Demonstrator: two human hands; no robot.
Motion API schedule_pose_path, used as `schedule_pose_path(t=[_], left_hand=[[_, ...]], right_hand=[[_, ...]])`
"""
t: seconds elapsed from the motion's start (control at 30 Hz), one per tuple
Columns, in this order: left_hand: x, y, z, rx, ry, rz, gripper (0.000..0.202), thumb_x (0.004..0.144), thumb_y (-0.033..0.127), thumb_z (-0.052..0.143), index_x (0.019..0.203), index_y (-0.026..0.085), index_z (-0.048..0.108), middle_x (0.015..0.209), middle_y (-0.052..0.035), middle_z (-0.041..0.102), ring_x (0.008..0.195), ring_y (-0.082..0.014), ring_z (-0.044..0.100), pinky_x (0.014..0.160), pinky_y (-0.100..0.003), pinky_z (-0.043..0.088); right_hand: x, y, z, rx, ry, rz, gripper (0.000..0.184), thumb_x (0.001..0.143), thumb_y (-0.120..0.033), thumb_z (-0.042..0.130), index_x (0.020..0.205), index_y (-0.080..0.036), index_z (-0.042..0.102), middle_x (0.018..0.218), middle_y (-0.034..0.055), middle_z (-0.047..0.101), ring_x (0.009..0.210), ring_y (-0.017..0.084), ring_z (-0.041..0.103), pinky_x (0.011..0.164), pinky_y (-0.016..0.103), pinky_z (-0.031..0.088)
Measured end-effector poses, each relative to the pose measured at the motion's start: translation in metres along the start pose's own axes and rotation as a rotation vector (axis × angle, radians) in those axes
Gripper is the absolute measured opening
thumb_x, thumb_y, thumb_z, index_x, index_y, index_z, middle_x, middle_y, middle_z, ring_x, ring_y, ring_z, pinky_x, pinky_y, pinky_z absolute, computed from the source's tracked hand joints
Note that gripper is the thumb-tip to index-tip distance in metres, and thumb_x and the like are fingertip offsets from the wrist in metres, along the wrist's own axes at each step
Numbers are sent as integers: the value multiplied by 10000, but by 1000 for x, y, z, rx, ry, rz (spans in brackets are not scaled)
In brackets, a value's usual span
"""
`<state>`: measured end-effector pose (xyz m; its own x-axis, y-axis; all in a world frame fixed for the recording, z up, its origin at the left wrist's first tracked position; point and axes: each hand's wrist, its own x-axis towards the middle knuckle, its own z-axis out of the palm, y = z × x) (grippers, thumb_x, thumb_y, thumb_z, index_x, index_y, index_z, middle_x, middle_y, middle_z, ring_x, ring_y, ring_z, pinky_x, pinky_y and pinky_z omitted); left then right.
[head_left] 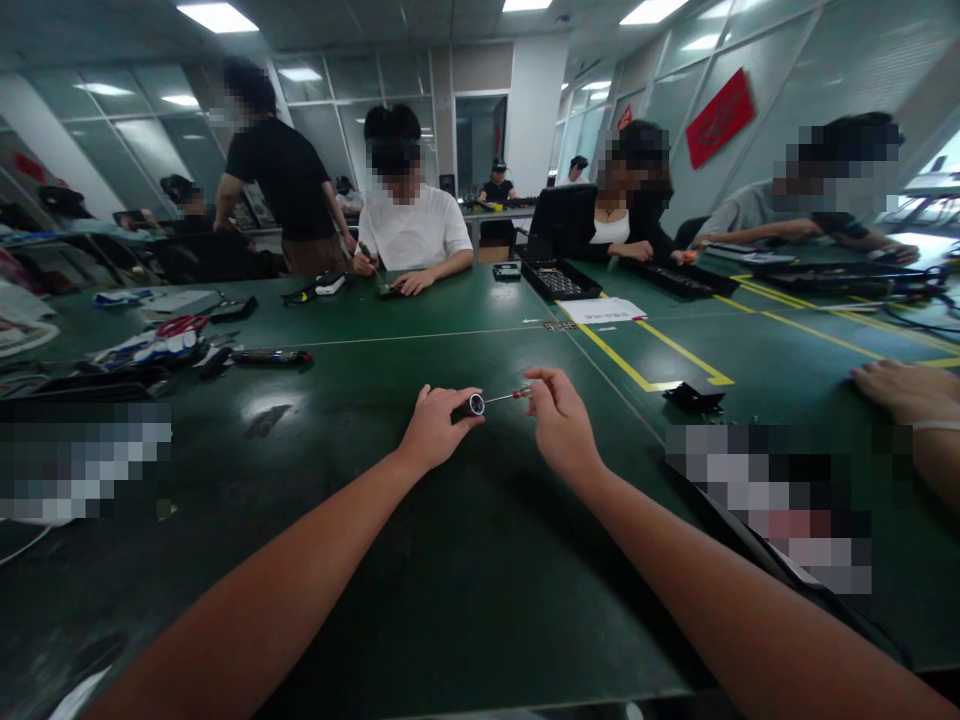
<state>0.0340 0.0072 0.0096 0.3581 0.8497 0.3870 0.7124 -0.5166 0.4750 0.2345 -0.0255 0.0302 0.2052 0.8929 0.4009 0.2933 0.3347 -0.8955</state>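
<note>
Near the middle of the green table (360,600), my left hand (439,422) is closed around a small black cylindrical part (472,405) with a pale ring on its end. My right hand (556,420) grips a screwdriver (519,394) with a reddish, clear handle. Its thin shaft points left, and the tip is at or very close to the ringed end of the part; whether it touches, I cannot tell. The fingers of my right hand hide much of the handle.
A pen-like tool (271,357) and a pile of tools with red-handled scissors (182,326) lie at left. On the right are a small black bracket (696,398), a paper sheet (609,310) and a parts tray (561,280). A co-worker's hand (889,388) rests at far right; other people sit opposite.
</note>
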Motion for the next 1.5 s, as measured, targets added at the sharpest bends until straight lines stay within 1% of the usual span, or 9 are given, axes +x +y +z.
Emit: schedule_pose_path(t=[0.2, 0.3, 0.37, 0.47, 0.53, 0.6, 0.77, 1.03, 1.5], left_hand=[[0, 0, -1, 0, 10, -11, 371, 906, 341, 673, 1273, 303, 640, 1168, -35, 707, 1149, -259, 597, 1204, -609, 200], [0, 1, -2, -9, 26, -18, 381, 896, 336, 689, 1271, 293, 640, 1171, -34, 707, 1153, -256, 595, 1201, -603, 209], [0, 1, -3, -10, 34, -30, 385, 891, 341, 697, 1267, 285, 640, 1162, -35, 709, 1141, -254, 599, 1194, -604, 223], [1, 2, -3, 12, 29, -11, 370, 901, 348, 683, 1265, 294, 639, 1169, -35, 707, 1136, -248, 601, 1198, -598, 219], [1, 2, -2, 44, 25, 18, 366, 910, 347, 668, 1273, 312, 633, 1205, -32, 697, 1170, -250, 586, 1206, -602, 199], [2, 1, -2, 76, 10, 21, 366, 915, 343, 660, 1279, 321, 630, 1217, -32, 692, 1188, -260, 575, 1201, -621, 196], [1, -2, -3, 116, -50, 27, 367, 921, 338, 648, 1287, 323, 624, 1186, -32, 694, 1176, -265, 576, 1195, -645, 192], [-1, -1, -3, 71, -34, 5, 391, 908, 362, 674, 1294, 315, 623, 1180, -30, 698, 1157, -261, 582, 1199, -646, 182], [0, -2, 0, 12, 23, -25, 385, 906, 379, 681, 1279, 300, 626, 1207, -33, 700, 1168, -256, 587, 1203, -617, 188]], right_hand=[[0, -4, -1, -86, -58, 2, 379, 978, -497, 396, 922, -233, 662, 757, 25, 647, 708, 212, 600, 664, 350, 441], [0, -3, 0, -34, -18, 8, 305, 943, -464, 483, 1042, -224, 642, 834, 32, 676, 757, 214, 619, 720, 363, 470], [1, 0, 3, 57, -3, 33, 286, 904, -459, 552, 1028, -213, 628, 833, 30, 672, 757, 205, 616, 742, 367, 490], [7, 9, 6, 232, 4, 143, 306, 873, -516, 581, 888, -216, 635, 750, 21, 636, 698, 188, 598, 722, 368, 523], [12, 18, 6, 405, 51, 312, 311, 856, -535, 569, 812, -229, 598, 654, -3, 576, 576, 165, 543, 634, 365, 541], [17, 25, 4, 434, 94, 404, 311, 844, -536, 567, 735, -246, 540, 575, -31, 495, 488, 146, 465, 556, 352, 524], [19, 29, 3, 345, 119, 329, 298, 847, -534, 575, 776, -245, 566, 623, -15, 534, 538, 160, 512, 569, 353, 539], [9, 13, 8, 291, 89, 225, 287, 865, -510, 575, 865, -224, 602, 729, 2, 609, 663, 163, 578, 659, 340, 538], [7, 12, 6, 217, 1, 83, 290, 898, -487, 557, 928, -206, 620, 788, 22, 650, 719, 183, 609, 722, 364, 505]])
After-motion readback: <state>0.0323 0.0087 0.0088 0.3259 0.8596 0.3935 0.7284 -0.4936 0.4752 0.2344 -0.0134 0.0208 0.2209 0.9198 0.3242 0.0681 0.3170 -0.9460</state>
